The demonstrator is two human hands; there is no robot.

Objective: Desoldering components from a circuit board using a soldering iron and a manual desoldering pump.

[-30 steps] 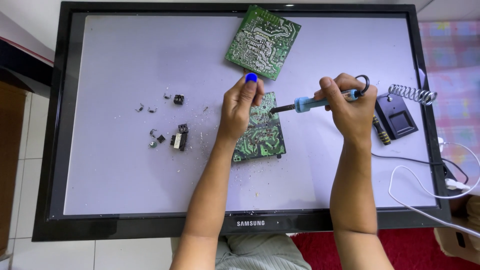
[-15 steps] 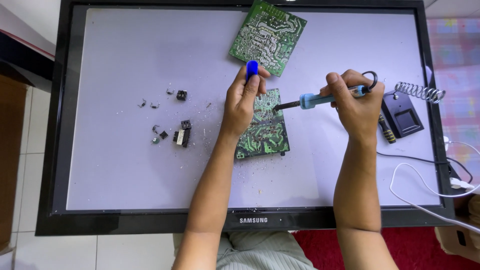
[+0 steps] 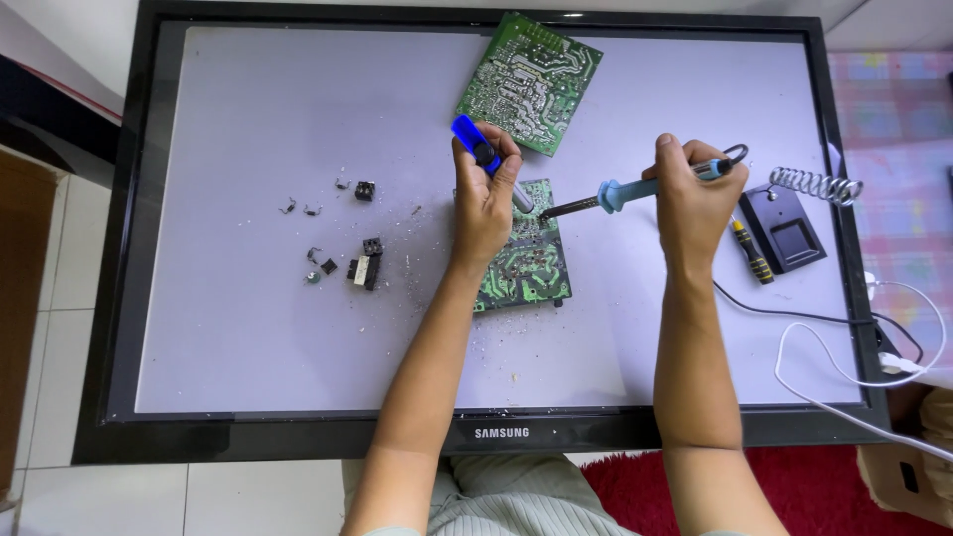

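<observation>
Small green circuit board lies flat on the pale screen of a black-framed monitor laid face-up, directly under both tool tips. Left hand is closed around a blue-topped desoldering pump, nozzle angled down onto the board's upper edge; heel of the hand rests over the board's left part. Right hand is closed in a fist grip on the blue-handled soldering iron, which runs leftward from the fist, dark tip touching the board just beside the pump nozzle. Iron's cord loops out of the fist's far side.

Just past the left grip, farther from the person, a second, bigger green circuit board lies tilted. Well off to the outer side of the left hand sit loose removed components, small black parts and bent leads, with solder crumbs scattered toward the board. Just outside the right grip: a small black-and-yellow screwdriver, then a black soldering-iron stand with coiled spring holder. Black cable and white cable trail beyond the right forearm. Red rug below the monitor edge.
</observation>
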